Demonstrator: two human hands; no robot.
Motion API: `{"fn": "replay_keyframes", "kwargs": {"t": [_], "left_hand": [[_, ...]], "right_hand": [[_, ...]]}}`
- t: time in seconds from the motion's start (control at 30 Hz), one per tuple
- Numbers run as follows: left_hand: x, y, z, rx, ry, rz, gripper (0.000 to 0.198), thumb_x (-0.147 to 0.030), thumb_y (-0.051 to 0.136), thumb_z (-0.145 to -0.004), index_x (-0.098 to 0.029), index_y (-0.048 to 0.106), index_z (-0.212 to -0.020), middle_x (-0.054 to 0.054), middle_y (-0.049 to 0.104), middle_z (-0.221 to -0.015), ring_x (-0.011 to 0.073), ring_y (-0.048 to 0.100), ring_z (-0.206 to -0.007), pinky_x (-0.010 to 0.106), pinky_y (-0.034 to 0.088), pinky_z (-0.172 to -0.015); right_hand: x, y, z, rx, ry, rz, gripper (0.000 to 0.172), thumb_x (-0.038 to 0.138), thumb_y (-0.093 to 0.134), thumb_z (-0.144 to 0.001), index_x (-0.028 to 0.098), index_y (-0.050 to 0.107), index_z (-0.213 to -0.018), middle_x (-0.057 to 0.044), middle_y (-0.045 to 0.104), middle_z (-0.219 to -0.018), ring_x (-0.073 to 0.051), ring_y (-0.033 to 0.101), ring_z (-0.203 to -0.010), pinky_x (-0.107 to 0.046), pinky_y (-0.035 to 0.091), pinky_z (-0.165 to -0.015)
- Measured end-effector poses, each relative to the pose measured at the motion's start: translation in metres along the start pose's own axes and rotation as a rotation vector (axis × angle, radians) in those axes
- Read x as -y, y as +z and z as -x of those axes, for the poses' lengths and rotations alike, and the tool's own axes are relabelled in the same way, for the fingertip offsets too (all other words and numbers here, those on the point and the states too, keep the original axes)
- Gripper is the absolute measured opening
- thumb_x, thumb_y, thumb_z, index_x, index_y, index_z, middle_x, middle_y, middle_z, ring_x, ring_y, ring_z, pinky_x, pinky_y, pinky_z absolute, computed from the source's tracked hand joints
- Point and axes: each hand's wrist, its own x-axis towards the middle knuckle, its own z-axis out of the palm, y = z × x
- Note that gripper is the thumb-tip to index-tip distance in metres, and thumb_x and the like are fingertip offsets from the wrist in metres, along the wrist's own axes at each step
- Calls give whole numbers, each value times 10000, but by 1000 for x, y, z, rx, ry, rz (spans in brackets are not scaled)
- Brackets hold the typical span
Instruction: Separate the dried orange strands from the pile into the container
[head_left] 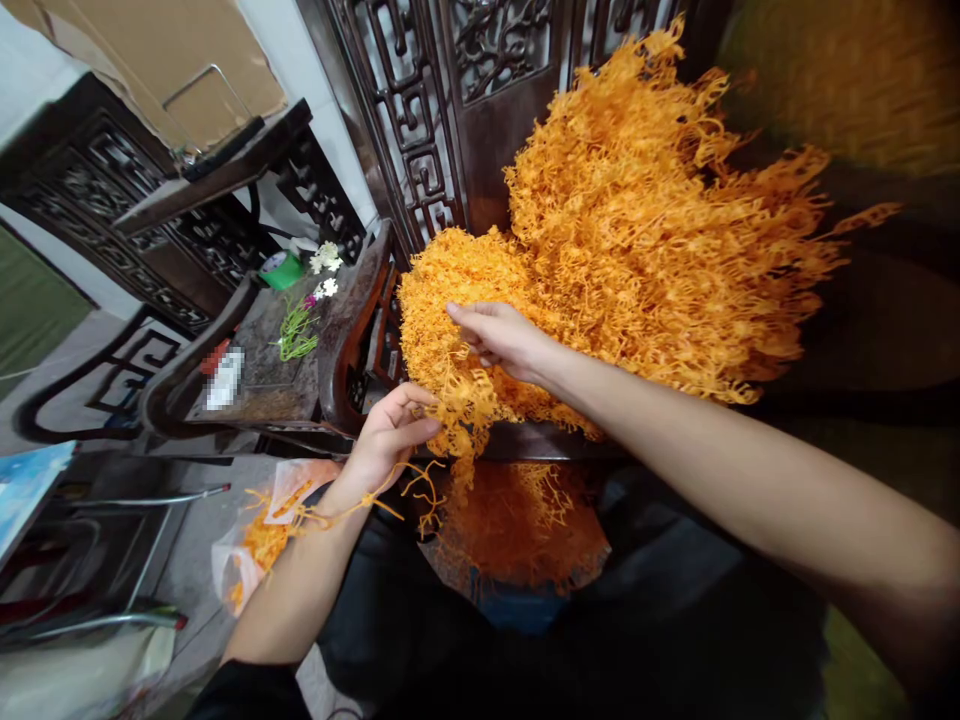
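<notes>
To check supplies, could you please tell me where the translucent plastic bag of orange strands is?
In the head view, the bag is at lower left, beside the person's bare left forearm.

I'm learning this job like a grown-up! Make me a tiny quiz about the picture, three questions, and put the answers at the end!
1. Pick one: what colour is the tape roll on the wooden chair?
A) red
B) green
C) blue

2. True or false: the right hand wears a glove.

3. Fill the gap: the hand nearer the plastic bag is the ____ one.

Key:
1. B, green.
2. False. It is bare, against the orange strands.
3. Left. The left hand is at their lower left edge, on the bag's side.
</notes>
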Motion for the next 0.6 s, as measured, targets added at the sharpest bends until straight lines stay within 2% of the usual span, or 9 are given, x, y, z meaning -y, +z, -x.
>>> {"fn": "replay_keyframes", "kwargs": {"t": [0.13,0.23,0.33,0.47,0.53,0.6], "left_hand": [[2,3,1,-21,162,-252,291,-219,952,-650,-194,768,-875,14,696,-875,132,633,-784,232,510,-694],[2,5,2,9,273,-420,232,-240,934,-693,-199,790,-871,40,709,-898,157,640,-810,261,507,-712],[4,6,2,60,345,-558,175,-260,897,-754,-209,797,-890,64,731,-923,185,656,-846,292,505,-747],[2,8,3,134,373,-632,121,-265,863,-796,-208,798,-881,54,712,-840,161,616,-738,280,457,-657],[-1,7,2,138,348,-603,116,-258,872,-784,-200,798,-851,52,707,-825,156,620,-730,271,454,-638],[-5,5,1,109,325,-554,127,-246,893,-755,-199,800,-828,48,707,-829,154,632,-739,261,462,-629]], "right_hand": [[-7,-4,0,-2,54,145,575,738,718,-821,249,434,-717,45,351,-581,-102,252,-497,-278,158,-447],[-11,-4,0,49,122,173,548,697,686,-870,240,440,-693,27,390,-587,-104,297,-488,-275,175,-437],[-10,-2,1,37,16,148,455,527,659,-951,223,444,-691,39,390,-608,-92,300,-493,-263,196,-454],[-6,-2,-1,-75,-164,190,372,347,585,-1005,212,436,-693,53,366,-595,-90,283,-522,-260,212,-501],[-6,-6,-5,-179,-214,209,363,338,546,-1021,218,417,-704,50,349,-601,-97,281,-537,-267,209,-517],[-6,-11,-11,-217,-223,204,348,387,495,-1043,231,399,-748,48,324,-620,-109,285,-552,-271,211,-525]]}}
